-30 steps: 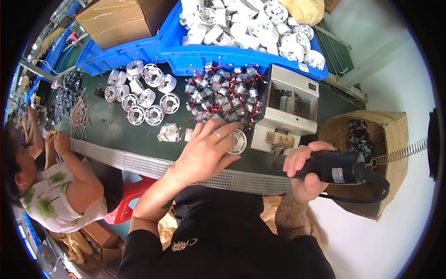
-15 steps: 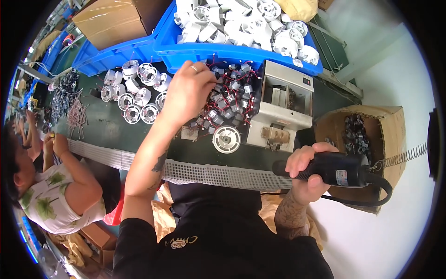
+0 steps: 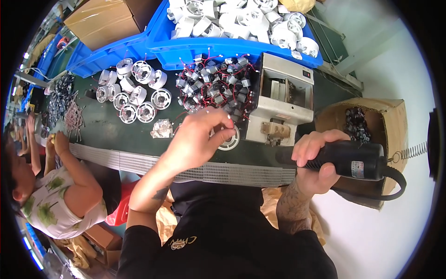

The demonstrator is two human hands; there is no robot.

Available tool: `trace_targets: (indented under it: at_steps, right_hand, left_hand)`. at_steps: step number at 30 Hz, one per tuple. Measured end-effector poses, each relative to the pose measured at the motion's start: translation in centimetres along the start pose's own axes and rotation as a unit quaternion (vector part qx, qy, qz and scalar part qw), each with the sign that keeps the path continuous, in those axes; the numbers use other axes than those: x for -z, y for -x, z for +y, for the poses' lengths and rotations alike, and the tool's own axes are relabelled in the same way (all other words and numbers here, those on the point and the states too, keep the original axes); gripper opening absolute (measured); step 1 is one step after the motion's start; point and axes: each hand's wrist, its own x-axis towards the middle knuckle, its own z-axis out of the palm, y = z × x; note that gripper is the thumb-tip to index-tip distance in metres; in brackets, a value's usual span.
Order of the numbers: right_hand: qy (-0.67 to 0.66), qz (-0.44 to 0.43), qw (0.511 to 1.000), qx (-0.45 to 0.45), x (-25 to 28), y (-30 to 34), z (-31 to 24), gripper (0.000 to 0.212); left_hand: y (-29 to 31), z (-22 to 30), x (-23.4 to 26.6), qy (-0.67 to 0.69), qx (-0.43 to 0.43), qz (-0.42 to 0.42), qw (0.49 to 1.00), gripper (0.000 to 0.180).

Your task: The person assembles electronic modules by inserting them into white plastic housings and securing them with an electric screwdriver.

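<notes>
Thumb & forefinger of our L hand (image 3: 197, 138) curl narrow; can't tell if there's a small part btwn the 2 tips. Beyond it lies our motor pile (image 3: 216, 83), red leads tangled thru: 1 lead caught on a finger could drag motors along. Our white round housing (image 3: 235, 140) sits on the bench (image 3: 100, 130) by those tips, partly hidden; no clamp visible, so a knock could prob. skid it toward the metal machine (image 3: 284, 111) just R. Our R hand (image 3: 318, 160) is wrapped round the black driver (image 3: 355, 160), nose pointing L, tip too dark to make out. Coil spring (image 3: 413, 151) hooks on behind: if our fingers slackened, its pull could swing the tool, maybe vs. the carton (image 3: 395, 123).
</notes>
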Motion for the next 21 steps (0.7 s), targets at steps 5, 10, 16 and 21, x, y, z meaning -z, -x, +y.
trace_targets:
  at_steps: [5, 10, 16, 21]
  right_hand:
    - [0.037, -0.012, 0.999, 0.035, -0.2, -0.9, -0.1, 0.061]
    - [0.027, -0.01, 0.998, 0.056, -0.1, -1.4, 0.2, 0.062]
    - [0.024, -0.026, 0.997, 0.064, -0.3, -1.8, 0.9, 0.06]
    - [0.034, -0.019, 0.998, 0.057, 0.2, -1.8, 1.4, 0.056]
  left_hand:
    - [0.9, -1.6, -1.8, -0.069, -0.015, 0.037, 0.997, 0.016]
    - [0.4, -2.3, -2.1, -0.037, -0.025, 0.062, 0.997, 0.014]
    - [1.0, -3.0, -2.3, 0.031, 0.074, 0.046, 0.996, 0.013]
    - [1.9, -2.4, -2.8, -0.149, -0.01, 0.073, 0.986, 0.017]
